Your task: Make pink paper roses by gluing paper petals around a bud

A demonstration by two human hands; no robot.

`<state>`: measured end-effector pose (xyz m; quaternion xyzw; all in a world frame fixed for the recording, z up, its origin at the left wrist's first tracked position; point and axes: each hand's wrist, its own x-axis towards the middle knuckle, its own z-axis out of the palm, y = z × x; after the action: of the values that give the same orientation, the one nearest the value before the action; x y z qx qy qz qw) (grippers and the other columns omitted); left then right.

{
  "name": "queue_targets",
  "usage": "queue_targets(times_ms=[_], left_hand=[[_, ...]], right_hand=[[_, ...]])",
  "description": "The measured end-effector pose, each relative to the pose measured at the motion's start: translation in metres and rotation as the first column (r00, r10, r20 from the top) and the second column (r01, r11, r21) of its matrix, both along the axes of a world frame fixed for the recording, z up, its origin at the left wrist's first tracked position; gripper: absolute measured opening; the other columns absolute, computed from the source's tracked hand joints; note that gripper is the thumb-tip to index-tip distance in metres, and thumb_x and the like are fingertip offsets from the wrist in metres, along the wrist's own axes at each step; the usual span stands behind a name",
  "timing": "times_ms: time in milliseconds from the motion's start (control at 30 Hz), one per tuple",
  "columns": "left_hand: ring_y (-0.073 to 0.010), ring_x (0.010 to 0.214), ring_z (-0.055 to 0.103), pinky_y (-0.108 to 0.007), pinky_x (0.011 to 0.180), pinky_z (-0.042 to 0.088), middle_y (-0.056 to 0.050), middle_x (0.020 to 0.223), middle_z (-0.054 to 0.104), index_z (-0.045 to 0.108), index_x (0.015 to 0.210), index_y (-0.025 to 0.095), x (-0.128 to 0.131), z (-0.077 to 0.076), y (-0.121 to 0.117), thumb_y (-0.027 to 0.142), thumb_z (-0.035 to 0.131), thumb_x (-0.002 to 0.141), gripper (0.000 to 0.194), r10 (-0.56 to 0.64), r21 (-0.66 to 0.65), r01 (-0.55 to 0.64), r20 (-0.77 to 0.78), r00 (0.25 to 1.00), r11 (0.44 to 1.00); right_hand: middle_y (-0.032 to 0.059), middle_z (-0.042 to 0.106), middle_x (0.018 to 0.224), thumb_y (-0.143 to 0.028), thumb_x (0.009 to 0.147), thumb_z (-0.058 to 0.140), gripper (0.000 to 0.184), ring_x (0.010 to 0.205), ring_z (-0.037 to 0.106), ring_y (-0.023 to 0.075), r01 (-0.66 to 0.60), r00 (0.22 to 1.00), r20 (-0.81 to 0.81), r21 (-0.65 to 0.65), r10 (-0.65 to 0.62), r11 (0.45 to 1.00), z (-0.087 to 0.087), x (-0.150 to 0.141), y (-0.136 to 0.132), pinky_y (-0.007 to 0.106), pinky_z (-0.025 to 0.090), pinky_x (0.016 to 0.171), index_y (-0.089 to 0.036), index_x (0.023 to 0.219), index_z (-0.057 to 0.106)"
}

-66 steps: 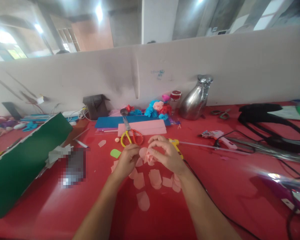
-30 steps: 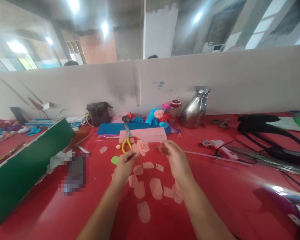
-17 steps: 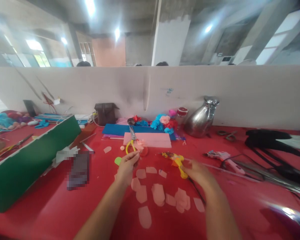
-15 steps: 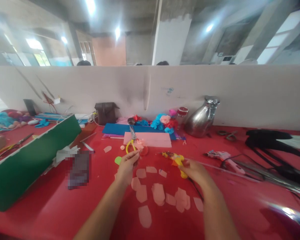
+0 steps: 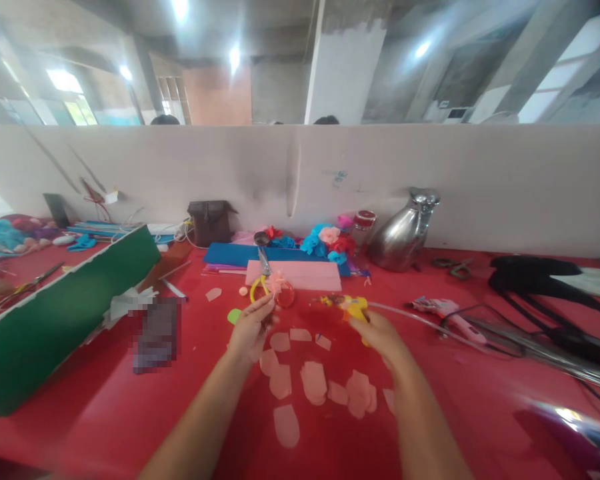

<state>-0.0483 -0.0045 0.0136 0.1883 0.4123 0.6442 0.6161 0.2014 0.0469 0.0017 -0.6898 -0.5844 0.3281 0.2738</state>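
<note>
Surface: red table (image 5: 480, 393) running up to a white partition (image 5: 480, 173) at 12 o'clock.
Left hand (image 5: 250, 327): fingers pinched narrow on a small pink paper flower (image 5: 276, 283), held just above the table.
Right hand (image 5: 385, 335): closed around the handle of a yellow glue gun (image 5: 347, 305), whose nozzle points toward 9 o'clock.
Petals: pink paper petals (image 5: 313, 381) scattered between the forearms, toward 6 o'clock.
Behind flower: yellow-handled scissors (image 5: 261, 267) lying on a pink sheet (image 5: 305, 275).
At 1 o'clock: steel jug (image 5: 400, 227).
At 9 o'clock: green board (image 5: 55, 313), tilted.
</note>
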Motion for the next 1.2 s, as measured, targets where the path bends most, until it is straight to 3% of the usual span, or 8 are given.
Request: queue_targets(times_ms=[67, 133, 233, 367, 467, 700, 933, 1200], left_hand=[[-0.0048, 0.049, 0.052, -0.015, 0.042, 0.032, -0.003, 0.065, 0.064, 0.069, 0.098, 0.012, -0.001, 0.001, 0.0, 0.02, 0.075, 0.06, 0.04, -0.004, 0.0, 0.004, 0.006, 1.0, 1.0], [-0.0046, 0.049, 0.052, -0.014, 0.04, 0.03, -0.003, 0.065, 0.064, 0.069, 0.101, 0.013, -0.001, 0.001, 0.0, 0.02, 0.075, 0.061, 0.041, -0.014, 0.001, 0.013, 0.002, 1.0, 1.0], [-0.0039, 0.047, 0.05, -0.014, 0.038, 0.027, -0.002, 0.064, 0.063, 0.069, 0.103, 0.014, -0.001, 0.003, 0.0, 0.022, 0.075, 0.061, 0.043, -0.025, 0.009, 0.025, -0.001, 1.0, 1.0], [-0.004, 0.046, 0.049, -0.015, 0.039, 0.026, -0.002, 0.062, 0.062, 0.069, 0.102, 0.013, 0.001, 0.003, -0.001, 0.024, 0.077, 0.058, 0.046, -0.019, 0.005, 0.019, -0.03, 0.999, 1.0], [-0.003, 0.045, 0.046, -0.016, 0.042, 0.03, -0.001, 0.062, 0.062, 0.069, 0.102, 0.014, 0.002, 0.002, -0.001, 0.027, 0.078, 0.057, 0.048, -0.015, 0.02, 0.016, -0.044, 0.999, 1.0], [-0.002, 0.044, 0.038, -0.017, 0.043, 0.026, 0.0, 0.061, 0.06, 0.071, 0.098, 0.013, 0.001, -0.004, 0.002, 0.032, 0.079, 0.053, 0.05, 0.038, 0.022, -0.037, -0.055, 0.998, 0.999], [-0.0019, 0.044, 0.035, -0.018, 0.043, 0.024, 0.0, 0.061, 0.058, 0.071, 0.096, 0.013, 0.003, -0.007, 0.004, 0.034, 0.078, 0.055, 0.047, 0.053, 0.04, -0.049, -0.096, 0.994, 0.998], [-0.0018, 0.044, 0.034, -0.019, 0.043, 0.023, 0.0, 0.063, 0.057, 0.07, 0.1, 0.014, 0.003, -0.01, 0.004, 0.034, 0.076, 0.058, 0.047, 0.034, 0.066, -0.026, -0.121, 0.992, 0.997]], right_hand=[[-0.0006, 0.064, 0.065, -0.028, 0.068, 0.057, 0.027, 0.058, 0.061, 0.0158, 0.038, 0.964, -0.264, 0.039, -0.026, 0.999, 0.008, -0.01, -0.006, 0.023, 0.042, 0.048, -0.021, 0.094, 0.061], [0.0011, 0.067, 0.079, -0.023, 0.065, 0.059, 0.041, 0.064, 0.065, 0.0159, 0.026, 0.857, -0.515, 0.058, 0.008, 0.998, 0.019, -0.021, -0.014, 0.024, 0.047, 0.055, -0.023, 0.106, 0.055], [0.0023, 0.066, 0.087, -0.025, 0.065, 0.067, 0.047, 0.066, 0.065, 0.0153, -0.077, 0.746, -0.653, 0.106, 0.128, 0.991, 0.033, -0.033, -0.026, 0.024, 0.047, 0.058, -0.023, 0.109, 0.051], [-0.0017, 0.06, 0.063, -0.037, 0.069, 0.068, 0.034, 0.056, 0.057, 0.014, -0.149, 0.817, -0.518, 0.234, 0.253, 0.961, 0.045, -0.041, -0.036, 0.025, 0.045, 0.054, -0.019, 0.094, 0.056], [0.0032, 0.066, 0.073, -0.042, 0.069, 0.067, 0.03, 0.069, 0.061, 0.0198, -0.226, 0.906, -0.286, 0.297, 0.312, 0.928, 0.049, -0.047, -0.04, 0.031, 0.049, 0.064, -0.017, 0.085, 0.062], [0.0063, 0.07, 0.087, -0.042, 0.078, 0.057, 0.024, 0.079, 0.064, 0.0238, -0.319, 0.935, 0.014, 0.475, 0.355, 0.82, 0.041, -0.067, -0.046, 0.033, 0.05, 0.071, -0.023, 0.091, 0.065], [0.0033, 0.064, 0.08, -0.04, 0.078, 0.059, 0.02, 0.071, 0.062, 0.0196, -0.423, 0.898, 0.115, 0.486, 0.424, 0.765, 0.037, -0.072, -0.044, 0.03, 0.049, 0.062, -0.021, 0.086, 0.06], [0.0033, 0.062, 0.083, -0.034, 0.081, 0.056, 0.014, 0.069, 0.061, 0.0177, -0.427, 0.894, 0.074, 0.442, 0.442, 0.789, 0.032, -0.073, -0.045, 0.027, 0.046, 0.057, -0.021, 0.085, 0.056]])
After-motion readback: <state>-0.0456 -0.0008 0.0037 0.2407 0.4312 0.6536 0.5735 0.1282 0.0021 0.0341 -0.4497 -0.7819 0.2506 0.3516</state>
